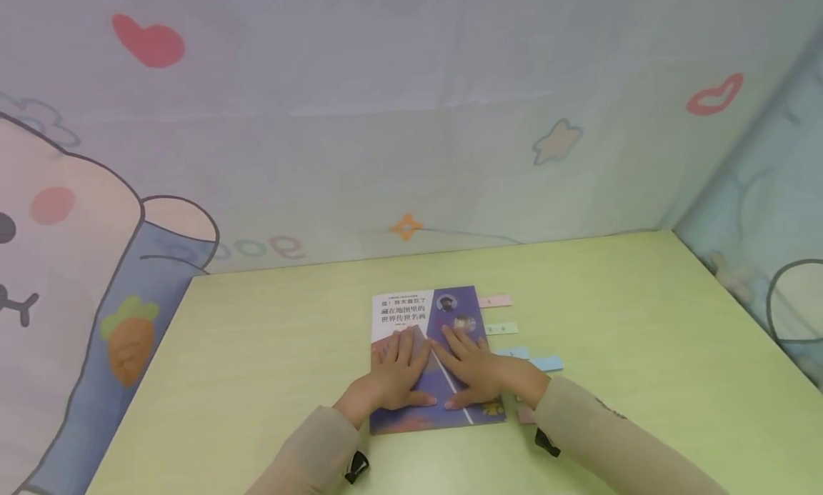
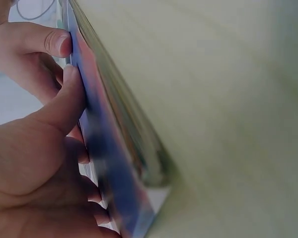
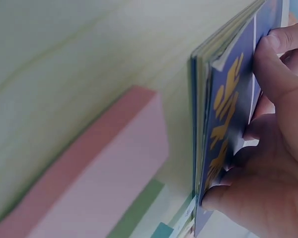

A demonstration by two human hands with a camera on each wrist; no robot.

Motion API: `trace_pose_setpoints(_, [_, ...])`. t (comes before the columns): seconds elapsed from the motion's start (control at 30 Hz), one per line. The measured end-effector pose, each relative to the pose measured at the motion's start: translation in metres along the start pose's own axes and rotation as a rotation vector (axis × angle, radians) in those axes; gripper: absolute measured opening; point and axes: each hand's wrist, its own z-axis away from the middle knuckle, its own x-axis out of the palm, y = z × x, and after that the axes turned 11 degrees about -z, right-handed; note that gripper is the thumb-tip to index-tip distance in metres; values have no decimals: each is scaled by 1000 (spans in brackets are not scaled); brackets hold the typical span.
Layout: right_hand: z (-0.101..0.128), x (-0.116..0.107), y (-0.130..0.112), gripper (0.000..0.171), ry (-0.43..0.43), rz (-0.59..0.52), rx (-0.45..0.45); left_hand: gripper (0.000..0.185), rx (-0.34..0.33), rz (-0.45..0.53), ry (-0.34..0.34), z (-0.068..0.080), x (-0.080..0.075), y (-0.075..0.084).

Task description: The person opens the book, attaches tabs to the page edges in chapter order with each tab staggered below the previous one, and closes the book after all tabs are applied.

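My left hand (image 1: 396, 373) lay flat on the closed book (image 1: 432, 316), fingers straight & spread, pointing to 12 o'clock, thumb out toward 3. My right hand (image 1: 474, 370) lay beside it at 3 o'clock, also flat on the cover, fingers straight, thumb tip just short of the left thumb. Neither hand curled round anything; both just pressed on the cover.

The book sat near the table's (image 1: 643, 316) middle, w/ its white title block at 12 o'clock & purple cover below. In the left wrist view my thumb (image 2: 64, 106) lay against the blue cover, page edges on the far side. In the right wrist view my thumb (image 3: 280, 64) rested on the cover near its yellow print.

Colored sticky tabs stuck out past the book's 3 o'clock edge: a pink tab (image 1: 495, 301), a green tab (image 1: 501, 328), a blue tab (image 1: 546, 364). A pink sticky-note pad (image 3: 104, 173) lay on the table just beside the book's lower right corner, by my right sleeve (image 1: 611, 438). Cartoon-print cloth (image 1: 96, 266) hung behind the table from 9 to 3 o'clock.
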Motion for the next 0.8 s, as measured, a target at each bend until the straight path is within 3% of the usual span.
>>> trace_pose_setpoints(0.27, [-1, 2, 3, 93, 4, -4, -12, 88, -1, -18, 4, 4, -6, 2])
trace_pose_setpoints(0.43, [-1, 0, 5, 93, 24, -14, -16, 86, 24, 15, 56, 3, -4, -1])
trace_pose_setpoints(0.63, [6, 0, 12, 86, 125, 38, -51, 85, 50, -69, 176, 8, 6, -8])
trace_pose_setpoints(0.8, [19, -13, 22, 84, 272, 121, -97, 81, 54, -151, 365, 15, 3, -27])
